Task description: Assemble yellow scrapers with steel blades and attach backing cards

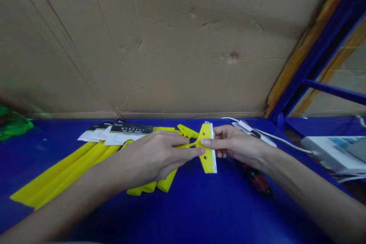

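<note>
Yellow plastic squeegee (207,148) is held just above the blue counter (197,209), its T-shaped head pinched by the right hand (237,146) while the left hand (151,156) closes over its handle. Beside the left hand lie yellow squeegees (65,171) with black-and-white card tags (126,133); a red-handled tool (257,180) lies under the right wrist.

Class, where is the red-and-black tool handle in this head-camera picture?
The red-and-black tool handle lies on the blue bench right of centre in the head view, just below the right hand and down-right of the yellow plastic scraper.
</note>
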{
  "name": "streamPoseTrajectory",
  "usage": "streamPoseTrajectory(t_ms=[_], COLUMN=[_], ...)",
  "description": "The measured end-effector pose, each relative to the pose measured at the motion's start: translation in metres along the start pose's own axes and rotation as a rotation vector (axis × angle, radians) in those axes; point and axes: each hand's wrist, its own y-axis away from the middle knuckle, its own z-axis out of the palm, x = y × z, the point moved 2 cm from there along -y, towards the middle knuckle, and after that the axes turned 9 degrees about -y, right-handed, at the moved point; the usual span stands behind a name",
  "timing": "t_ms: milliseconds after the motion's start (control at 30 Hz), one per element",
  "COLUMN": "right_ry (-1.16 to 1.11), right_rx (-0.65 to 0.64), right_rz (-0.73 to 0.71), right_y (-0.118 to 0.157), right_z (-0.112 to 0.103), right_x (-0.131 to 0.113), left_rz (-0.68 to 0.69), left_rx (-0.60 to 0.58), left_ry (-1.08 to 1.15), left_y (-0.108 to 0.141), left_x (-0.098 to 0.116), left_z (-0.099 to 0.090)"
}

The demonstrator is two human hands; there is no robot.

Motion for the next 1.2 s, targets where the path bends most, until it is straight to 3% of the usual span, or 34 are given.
streamPoseTrajectory(t_ms=[100, 200, 267, 400, 533, 867, 1200], right_ry=[-0.066, 0.009, 0.298, 0.977, 1.243, 1.404, 1.365], right_rx=[-0.012, 0.114, 0.153, 0.026, -0.022, -0.023, -0.023], right_rz=[-0.027, -0.106, -0.214, -0.370, -0.371, -0.365, -0.333], right_y=[0.001, 0.002, 0.004, 0.008, 0.010, 0.008, 0.009], right_z=[-0.003, -0.013, -0.019, -0.016, -0.006, 0.002, 0.003], right_x=[-0.005, -0.014, -0.020, -0.020, -0.014, -0.009, -0.009], left_rz=[0.061, 0.031, -0.005, -0.044, -0.053, -0.068, -0.059], left_rx=[0.032, -0.001, -0.046, -0.106, -0.134, -0.077, -0.229], left_ry=[-0.017, 0.040, 0.075, 0.096, 0.078, 0.165, 0.148], left_y=[-0.002, -0.001, 0.002, 0.008, 0.007, 0.005, 0.003], left_x=[-0.005, -0.014, -0.020, -0.024, -0.023, -0.023, -0.017], left_z=[-0.006, -0.008, -0.005, 0.000, -0.001, -0.007, -0.008])
